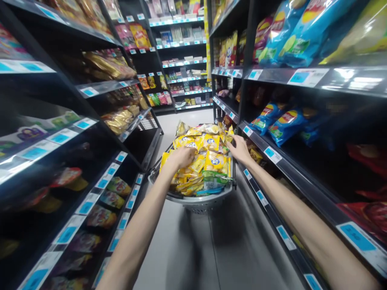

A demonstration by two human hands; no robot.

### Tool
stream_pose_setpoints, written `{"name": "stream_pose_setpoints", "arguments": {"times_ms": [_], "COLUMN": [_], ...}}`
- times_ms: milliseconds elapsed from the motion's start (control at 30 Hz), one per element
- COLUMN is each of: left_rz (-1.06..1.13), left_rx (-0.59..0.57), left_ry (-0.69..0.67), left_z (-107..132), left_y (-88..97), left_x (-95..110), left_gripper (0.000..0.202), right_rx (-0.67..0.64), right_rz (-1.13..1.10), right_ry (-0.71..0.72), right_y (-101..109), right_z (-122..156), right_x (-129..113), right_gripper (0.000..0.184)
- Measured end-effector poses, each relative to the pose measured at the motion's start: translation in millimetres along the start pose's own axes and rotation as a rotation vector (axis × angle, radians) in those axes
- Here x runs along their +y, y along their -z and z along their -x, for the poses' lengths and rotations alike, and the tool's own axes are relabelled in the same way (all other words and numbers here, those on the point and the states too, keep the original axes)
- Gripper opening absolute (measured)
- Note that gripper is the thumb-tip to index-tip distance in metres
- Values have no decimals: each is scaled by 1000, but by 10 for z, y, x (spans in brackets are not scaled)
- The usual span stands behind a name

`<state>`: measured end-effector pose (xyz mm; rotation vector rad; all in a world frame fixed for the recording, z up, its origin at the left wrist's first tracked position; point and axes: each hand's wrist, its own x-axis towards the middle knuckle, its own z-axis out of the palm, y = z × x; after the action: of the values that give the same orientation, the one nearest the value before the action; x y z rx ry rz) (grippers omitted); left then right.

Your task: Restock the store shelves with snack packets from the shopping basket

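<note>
A grey plastic shopping basket point(201, 200) stands on the aisle floor, heaped with yellow snack packets point(216, 161). My left hand point(185, 156) lies over the middle of the heap with its fingers curled down; what they hold, if anything, is hidden. At the basket's right edge, my right hand point(240, 149) touches the packets there, its thumb and fingers slightly apart. A green packet point(213, 179) lies at the near side of the heap, above a blue one point(211, 191). Paler packets point(210, 128) top the far end.
Dark shelves with price labels line both sides closely. Blue chip bags point(288, 123) sit on the right shelf, larger ones point(308, 32) above. Gold packets point(121, 119) and cups point(69, 179) fill the left shelves. A stocked rack point(187, 64) stands across the aisle's far end.
</note>
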<state>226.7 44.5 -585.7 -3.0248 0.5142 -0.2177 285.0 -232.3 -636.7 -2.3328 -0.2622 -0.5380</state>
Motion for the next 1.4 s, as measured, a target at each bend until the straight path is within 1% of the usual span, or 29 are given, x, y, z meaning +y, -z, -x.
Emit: {"name": "stream_pose_setpoints", "arguments": {"times_ms": [133, 200, 300, 400, 500, 533, 567, 600, 633, 700, 733, 767, 800, 833, 867, 967, 1033, 1200, 1267, 1333, 1367, 1400], "left_rz": [42, 69, 129, 232, 345, 393, 492, 656, 882, 1420, 1651, 1812, 1923, 2001, 2056, 2142, 2155, 2170, 2173, 2145, 2114, 2084], "left_rx": [-4, -3, 11, 49, 121, 160, 208, 254, 286, 304, 303, 301, 308, 330, 354, 411, 435, 492, 455, 375, 329, 361], "left_ry": [-3, -8, -1, 14, 41, 58, 82, 104, 116, 74, 26, -27, -69, -91, -94, -56, -23, 8, 13, 34, 48, 46], "left_z": [-48, -72, -100, -117, -130, -135, -141, -147, -154, -163, -163, -159, -148, -131, -108, -24, 9, -49, -51, 13, 63, 114], "left_y": [-14, -22, -41, -34, 30, 64, 103, 147, 194, 298, 354, 411, 468, 525, 578, 700, 730, 675, 683, 744, 793, 850], "left_x": [30, 30, 17, -10, -17, -5, 18, 52, 98, 214, 277, 337, 391, 437, 472, 518, 514, 457, 463, 519, 557, 590], "left_gripper": [35, 36, 37, 33, 33, 37, 41, 46, 53, 68, 73, 74, 72, 67, 61, 51, 49, 42, 35, 23, 20, 18], "right_rx": [-15, -2, 32, 130, 294, 349, 398, 434, 452, 418, 378, 336, 303, 285, 282, 291, 288, 268, 239, 213, 208, 223], "right_rz": [-103, -149, -172, -201, -236, -243, -244, -238, -220, -140, -82, -22, 32, 75, 103, 131, 135, 146, 142, 121, 106, 80], "right_ry": [-80, -106, -127, -95, 0, 54, 127, 223, 347, 666, 821, 945, 1026, 1067, 1079, 1085, 1096, 1079, 1074, 1068, 1055, 1032], "right_y": [-180, -202, -165, -99, -41, -26, -15, -7, -6, -22, -39, -59, -80, -99, -112, -108, -83, -102, -96, 10, 110, 237], "right_z": [-97, -113, -110, -85, -17, 22, 71, 129, 194, 334, 401, 462, 514, 555, 585, 619, 615, 594, 617, 665, 679, 670], "right_x": [18, 42, 70, 39, -120, -209, -314, -430, -552, -791, -897, -989, -1066, -1127, -1176, -1257, -1277, -1271, -1280, -1304, -1319, -1332], "right_gripper": [50, 50, 52, 55, 58, 58, 57, 56, 55, 54, 55, 57, 58, 58, 57, 54, 52, 46, 43, 36, 32, 28]}}
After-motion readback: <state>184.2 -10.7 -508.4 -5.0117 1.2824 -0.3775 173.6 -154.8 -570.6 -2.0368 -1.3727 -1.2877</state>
